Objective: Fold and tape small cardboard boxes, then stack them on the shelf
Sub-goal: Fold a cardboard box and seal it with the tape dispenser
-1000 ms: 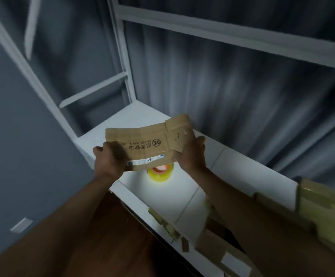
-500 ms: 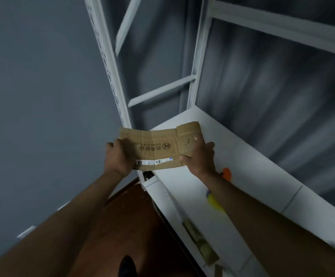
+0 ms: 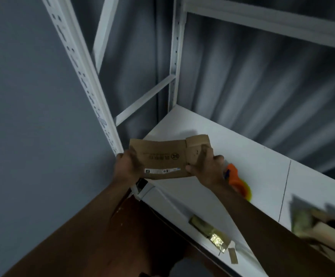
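You hold a flattened cardboard box (image 3: 162,158) in the air with both hands, above the near left corner of the white shelf (image 3: 258,168) and not touching it. Your left hand (image 3: 127,169) grips the left end of the cardboard, fingers curled behind it and the thumb side on its front face. Your right hand (image 3: 205,170) grips the right end, thumb pressed on the front near the lower edge and fingers wrapped round the far side, where a short end flap (image 3: 197,141) stands partly raised from the panel. The front panel carries dark print, upside down from your view, and a white label strip (image 3: 161,170) along its lower edge. The cardboard is slightly bowed between your hands. Just beside your right wrist, resting on the shelf, lies a tape dispenser (image 3: 237,181) with an orange body and a yellowish roll, partly hidden by your forearm. At the near edge of the shelf sits a small stack of flat cardboard pieces (image 3: 208,230), one with a shiny taped patch. At the far right, blurred, lies a heap of cardboard items (image 3: 320,226); their state cannot be told. A white slotted upright post (image 3: 82,76) of the rack rises to the left of the cardboard, against a grey wall (image 3: 23,116).
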